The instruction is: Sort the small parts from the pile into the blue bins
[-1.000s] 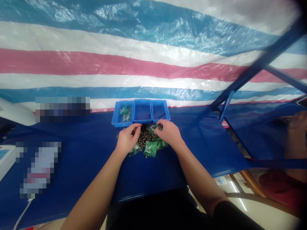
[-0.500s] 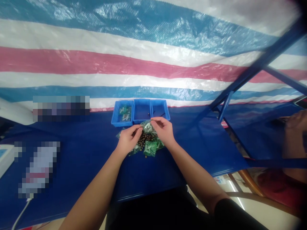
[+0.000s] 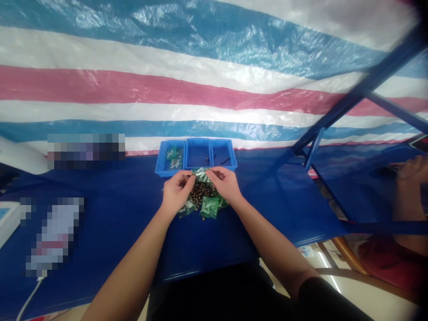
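Note:
My left hand (image 3: 175,191) and my right hand (image 3: 224,183) meet over a small heap on the blue table (image 3: 117,223). Both pinch a small clear-green plastic packet (image 3: 200,174) between them, held just above the heap. The heap holds several green packets (image 3: 210,207) and a pile of small dark brown parts (image 3: 199,192). Behind it stand three blue bins in a row: the left bin (image 3: 170,158) holds packets, the middle bin (image 3: 198,154) one small dark part, the right bin (image 3: 224,154) thin dark pieces.
A striped tarp (image 3: 200,80) hangs behind the table. A blue metal frame (image 3: 334,113) slants at the right. Another person's hand (image 3: 409,178) shows at the far right edge. A white device (image 3: 6,218) with a cable sits at the left.
My right hand picked a packet off the heap's right side and brought it up toward my left hand; now both hands pinch it in front of the middle bin.

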Action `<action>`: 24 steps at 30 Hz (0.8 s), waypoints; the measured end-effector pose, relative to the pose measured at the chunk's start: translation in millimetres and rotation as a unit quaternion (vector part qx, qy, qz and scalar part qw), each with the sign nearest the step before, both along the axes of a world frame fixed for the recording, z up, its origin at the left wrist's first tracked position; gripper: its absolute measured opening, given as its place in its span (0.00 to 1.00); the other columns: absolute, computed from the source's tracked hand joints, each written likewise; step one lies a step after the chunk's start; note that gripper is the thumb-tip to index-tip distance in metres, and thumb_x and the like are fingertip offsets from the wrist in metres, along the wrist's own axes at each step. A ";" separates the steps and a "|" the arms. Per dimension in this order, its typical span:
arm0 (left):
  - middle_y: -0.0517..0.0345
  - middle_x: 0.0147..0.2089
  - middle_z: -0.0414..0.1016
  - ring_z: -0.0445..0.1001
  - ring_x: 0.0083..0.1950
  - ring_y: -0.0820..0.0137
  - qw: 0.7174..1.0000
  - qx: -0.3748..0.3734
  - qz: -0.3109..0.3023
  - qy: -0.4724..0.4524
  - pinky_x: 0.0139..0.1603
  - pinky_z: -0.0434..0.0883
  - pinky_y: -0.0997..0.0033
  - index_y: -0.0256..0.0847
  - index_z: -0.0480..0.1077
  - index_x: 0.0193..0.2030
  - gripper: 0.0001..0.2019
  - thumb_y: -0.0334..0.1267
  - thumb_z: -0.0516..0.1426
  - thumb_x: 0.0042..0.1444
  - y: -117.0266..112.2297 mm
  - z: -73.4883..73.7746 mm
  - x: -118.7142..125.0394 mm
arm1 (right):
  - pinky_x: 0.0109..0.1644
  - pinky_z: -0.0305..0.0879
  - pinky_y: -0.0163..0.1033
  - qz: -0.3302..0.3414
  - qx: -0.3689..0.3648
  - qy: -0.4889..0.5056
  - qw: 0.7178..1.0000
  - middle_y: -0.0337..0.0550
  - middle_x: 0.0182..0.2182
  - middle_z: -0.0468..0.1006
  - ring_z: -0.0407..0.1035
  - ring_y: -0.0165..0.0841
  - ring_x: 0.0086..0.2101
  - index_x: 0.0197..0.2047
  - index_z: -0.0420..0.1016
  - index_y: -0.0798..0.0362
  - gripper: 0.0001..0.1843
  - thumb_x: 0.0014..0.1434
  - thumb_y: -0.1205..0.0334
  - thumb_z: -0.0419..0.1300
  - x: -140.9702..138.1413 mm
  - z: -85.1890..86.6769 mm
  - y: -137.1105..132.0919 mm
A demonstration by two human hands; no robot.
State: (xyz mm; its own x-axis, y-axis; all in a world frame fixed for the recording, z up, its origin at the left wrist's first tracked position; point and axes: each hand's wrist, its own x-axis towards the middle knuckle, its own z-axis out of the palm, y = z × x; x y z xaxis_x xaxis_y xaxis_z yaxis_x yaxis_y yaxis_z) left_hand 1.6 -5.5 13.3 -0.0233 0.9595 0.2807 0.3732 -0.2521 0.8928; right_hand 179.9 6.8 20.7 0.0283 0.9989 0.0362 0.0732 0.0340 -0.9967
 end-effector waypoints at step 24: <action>0.62 0.27 0.78 0.75 0.26 0.73 0.999 0.039 0.009 0.006 0.33 0.73 0.74 0.41 0.76 0.45 0.12 0.45 0.58 0.61 -2.1 0.9 0.8 | 0.15 0.51 0.32 0.060 -0.064 0.105 0.991 0.38 0.20 0.77 0.63 0.26 0.14 0.35 0.78 0.53 0.21 0.54 0.41 0.64 2.9 9.4 0.3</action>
State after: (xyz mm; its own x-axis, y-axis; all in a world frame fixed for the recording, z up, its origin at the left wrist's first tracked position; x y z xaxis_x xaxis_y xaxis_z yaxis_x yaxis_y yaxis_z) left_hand 2.4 -7.6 14.2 -0.0374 0.9341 0.3551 0.3882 -0.3138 0.8665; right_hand 182.8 7.1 30.1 -0.0969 0.9917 -0.0846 -0.1333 -0.0971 -0.9863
